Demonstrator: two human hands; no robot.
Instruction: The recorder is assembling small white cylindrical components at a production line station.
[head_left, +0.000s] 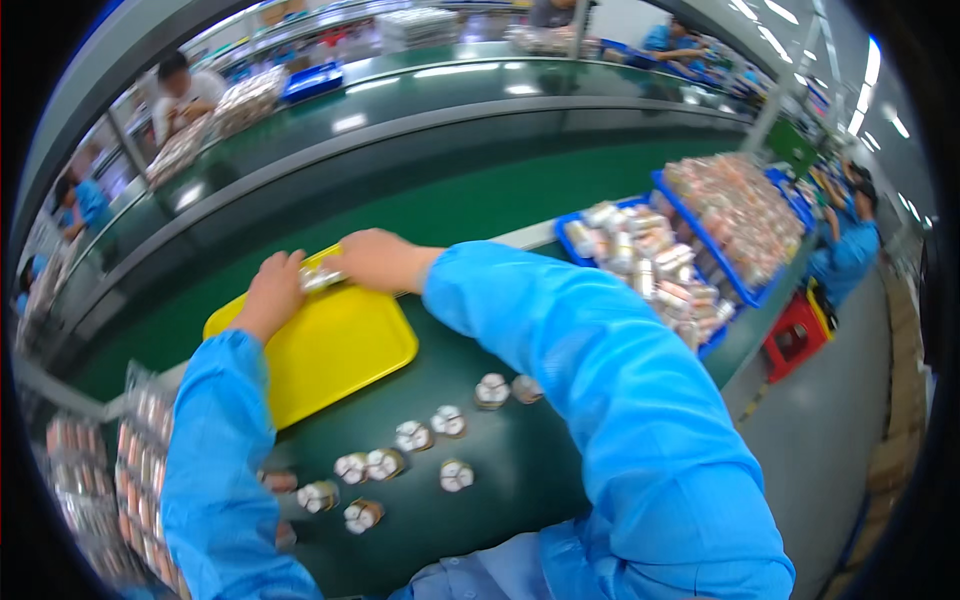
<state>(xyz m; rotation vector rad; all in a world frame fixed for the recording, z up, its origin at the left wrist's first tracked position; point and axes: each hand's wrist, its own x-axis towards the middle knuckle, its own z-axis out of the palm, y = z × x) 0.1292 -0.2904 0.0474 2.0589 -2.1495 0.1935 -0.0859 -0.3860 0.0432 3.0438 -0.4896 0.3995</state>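
Note:
A yellow tray (335,350) lies on the green work surface in front of me. At its far edge, my left hand (274,292) and my right hand (378,260) meet from either side over a small white-and-silver bundle (322,277). Both sets of fingers are closed on it; fine detail there is blurred. Several small bundles of short white-ended cylinders (414,435) stand scattered between the tray and my body. My left sleeve covers part of the nearest ones, and my right sleeve partly hides another.
To the right, a blue bin (572,238) holds loose wrapped cylinders, beside another blue bin (690,222) heaped with bagged ones. Clear packs of cylinders (140,450) stand at the left. Beyond the tray runs a green conveyor (480,195). Co-workers sit farther off; a red stool (795,340) is at right.

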